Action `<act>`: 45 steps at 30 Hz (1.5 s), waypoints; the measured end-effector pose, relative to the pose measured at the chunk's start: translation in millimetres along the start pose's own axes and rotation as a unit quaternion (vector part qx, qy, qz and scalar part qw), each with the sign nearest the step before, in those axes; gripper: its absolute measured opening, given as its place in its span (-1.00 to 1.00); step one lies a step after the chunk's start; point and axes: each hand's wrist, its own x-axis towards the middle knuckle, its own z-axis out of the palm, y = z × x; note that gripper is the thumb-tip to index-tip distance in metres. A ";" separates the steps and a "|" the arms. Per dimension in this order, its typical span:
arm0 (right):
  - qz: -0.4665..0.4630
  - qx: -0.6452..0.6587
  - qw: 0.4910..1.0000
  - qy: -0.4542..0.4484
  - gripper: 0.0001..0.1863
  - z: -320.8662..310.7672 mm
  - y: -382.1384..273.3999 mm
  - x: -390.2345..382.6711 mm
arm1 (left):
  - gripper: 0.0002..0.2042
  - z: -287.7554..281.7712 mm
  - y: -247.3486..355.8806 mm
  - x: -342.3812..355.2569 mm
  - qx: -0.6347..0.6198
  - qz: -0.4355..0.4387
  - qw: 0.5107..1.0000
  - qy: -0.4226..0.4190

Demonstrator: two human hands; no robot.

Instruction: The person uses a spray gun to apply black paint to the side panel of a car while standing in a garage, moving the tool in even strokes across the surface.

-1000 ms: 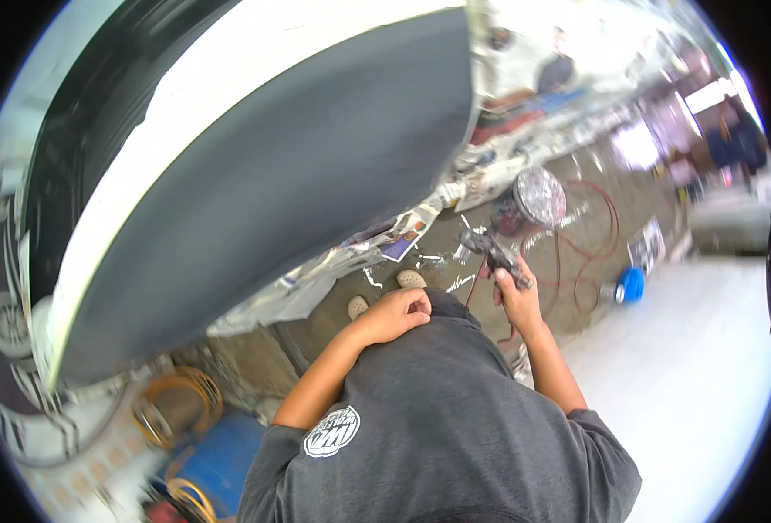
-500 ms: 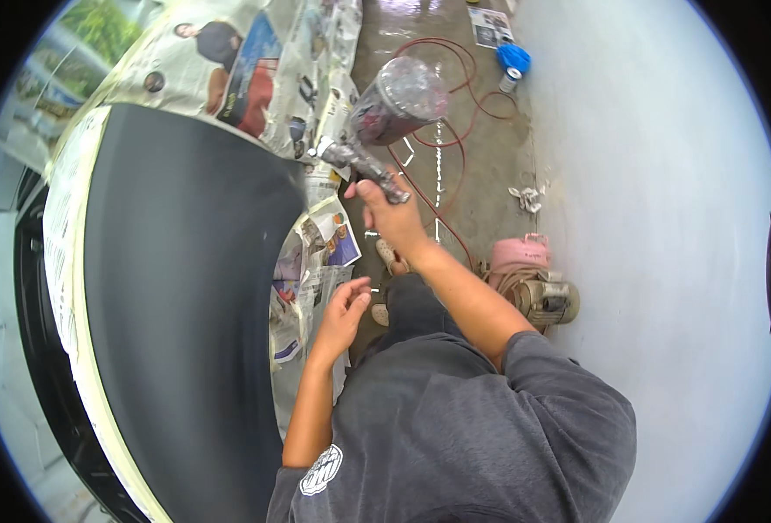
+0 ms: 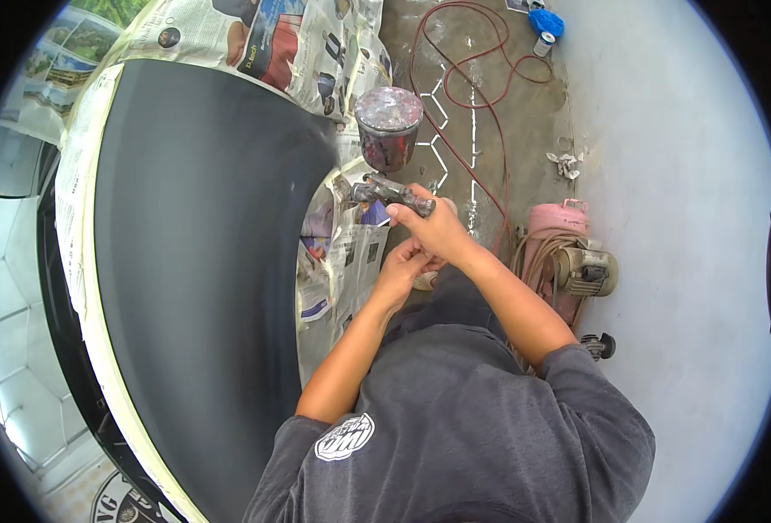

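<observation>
A paint spray gun (image 3: pixel 396 194) with a stained cup (image 3: pixel 389 131) on top is gripped in my right hand (image 3: pixel 442 232). Its nozzle points left, toward a dark grey curved car panel (image 3: pixel 202 244), without touching it. Just below the gun, my left hand (image 3: pixel 398 274) is close against the underside of my right hand. The left fingers are bent and pressed together; what they pinch, if anything, is hidden. Newspaper (image 3: pixel 349 261) edges the panel on my side, and pale masking tape (image 3: pixel 85 288) runs down its far left edge.
A red hose (image 3: pixel 497 144) loops over the floor ahead. To the right stand a pink tank (image 3: pixel 558 220) and a motor (image 3: pixel 588 272) with coiled hose, close to a white wall (image 3: pixel 690 218). Crumpled paper (image 3: pixel 567 165), a blue bag (image 3: pixel 547 23) and a small can (image 3: pixel 543 44) lie along the wall.
My right hand has lowered the spray gun toward me, and its cup now stands more upright. My left hand has moved up and right to meet it, its fingers closing. The view has shifted.
</observation>
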 end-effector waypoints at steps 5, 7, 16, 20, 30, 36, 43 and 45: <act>0.000 0.049 0.998 -0.031 -0.65 11.4 23.1 -2.2 | -0.79 -14.4 -27.4 -2.4 0.028 0.003 0.999 0.030; 0.002 0.029 0.998 -0.048 -0.68 14.1 25.8 -5.7 | -0.78 -16.2 -30.6 -6.7 0.031 0.000 0.999 0.034; 0.046 0.042 0.992 -0.109 -0.21 17.2 45.5 -7.9 | -0.77 -14.8 -38.0 -19.8 0.018 -0.036 0.999 0.020; 0.055 0.029 0.994 -0.091 -0.73 15.6 42.8 -4.3 | -0.77 -13.5 -37.3 -10.6 0.026 -0.045 0.998 0.030; 0.035 -0.059 0.996 0.049 -0.65 3.7 54.2 -0.3 | -0.80 -1.0 -34.3 10.3 0.033 -0.075 0.997 0.013; 0.085 -0.124 0.985 -0.088 -0.24 -3.7 45.3 -18.4 | -0.74 6.2 -36.5 -8.6 0.024 -0.058 0.998 0.000; -0.003 -0.076 0.985 -0.156 -0.69 -1.8 50.6 -25.5 | -0.61 12.9 -27.6 -33.7 0.138 -0.075 0.987 -0.031; 0.007 -0.051 0.988 -0.149 -0.69 -6.6 50.1 -20.1 | -0.58 14.5 -23.3 -46.0 0.172 -0.056 0.982 -0.056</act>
